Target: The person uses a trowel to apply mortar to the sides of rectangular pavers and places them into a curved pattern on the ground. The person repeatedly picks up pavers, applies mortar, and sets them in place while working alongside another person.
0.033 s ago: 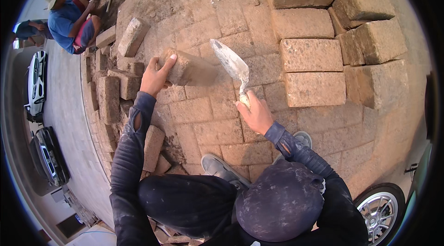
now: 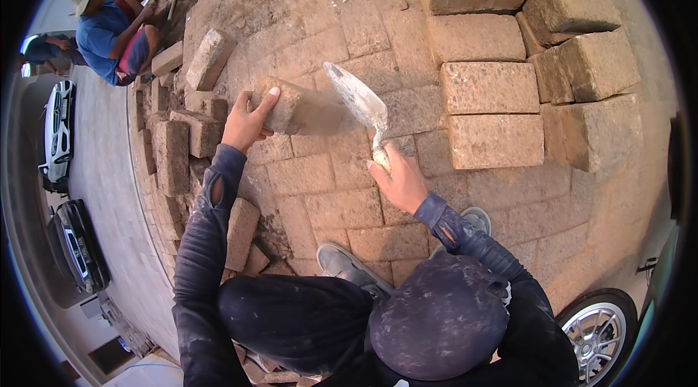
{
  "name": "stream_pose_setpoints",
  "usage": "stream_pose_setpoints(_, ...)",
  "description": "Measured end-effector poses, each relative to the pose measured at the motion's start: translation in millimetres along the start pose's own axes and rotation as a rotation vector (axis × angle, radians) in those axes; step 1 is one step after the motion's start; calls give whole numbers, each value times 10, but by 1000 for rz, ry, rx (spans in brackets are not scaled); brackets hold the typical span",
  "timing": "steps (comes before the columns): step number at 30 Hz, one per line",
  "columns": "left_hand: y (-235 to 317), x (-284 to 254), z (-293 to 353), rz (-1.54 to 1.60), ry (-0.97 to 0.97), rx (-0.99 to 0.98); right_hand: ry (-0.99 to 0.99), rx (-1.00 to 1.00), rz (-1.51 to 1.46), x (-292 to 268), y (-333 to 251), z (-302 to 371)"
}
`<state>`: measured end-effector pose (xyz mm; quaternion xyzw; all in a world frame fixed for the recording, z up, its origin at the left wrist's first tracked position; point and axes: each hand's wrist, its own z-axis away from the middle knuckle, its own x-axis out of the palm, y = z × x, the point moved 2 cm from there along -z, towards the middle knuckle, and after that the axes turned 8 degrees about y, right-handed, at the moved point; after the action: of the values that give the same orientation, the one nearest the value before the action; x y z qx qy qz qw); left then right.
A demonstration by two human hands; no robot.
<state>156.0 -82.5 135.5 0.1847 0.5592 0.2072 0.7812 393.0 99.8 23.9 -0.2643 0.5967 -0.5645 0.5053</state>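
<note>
My left hand (image 2: pixel 250 119) grips a paving brick (image 2: pixel 309 109) by its left end, thumb on top. The brick is tilted above the paved ground, and its far end looks blurred and dusty. In my right hand (image 2: pixel 402 180) is a pointing trowel (image 2: pixel 356 92), held by its handle with the fingers closed round it. The trowel's worn whitish blade points up and to the left, its edge close to the brick's right end. I cannot tell whether blade and brick touch.
Stacked paving bricks (image 2: pixel 494 85) stand on the right. Loose bricks (image 2: pixel 172 154) line the left edge. Beneath lies brick paving (image 2: pixel 342 209). A person in a blue shirt (image 2: pixel 102 34) sits at the far left, with parked cars (image 2: pixel 76 245) nearby. A car wheel (image 2: pixel 600 336) is at lower right.
The trowel blade has shifted slightly to the left, toward the brick. The person at far left has moved an arm a little. My left hand and the brick have barely moved.
</note>
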Motion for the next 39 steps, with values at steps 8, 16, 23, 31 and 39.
stream_pose_setpoints(8, 5, -173, -97, -493, 134, 627, -182, -12, 330, 81, 71, -602)
stream_pose_setpoints(16, 189, -38, 18, -691, 80, 1047, 17, -32, -31, 183, -107, -139)
stream_pose_setpoints(23, -350, 149, 308, -588, 332, 726, 74, -221, -148, 376, -496, 27)
stream_pose_setpoints(31, -326, 218, 275, -503, 316, 759, -14, -51, 2, 367, -33, -555)
stream_pose_setpoints(39, -300, 189, 256, -403, 156, 772, -73, -1, 30, 555, 16, -401)
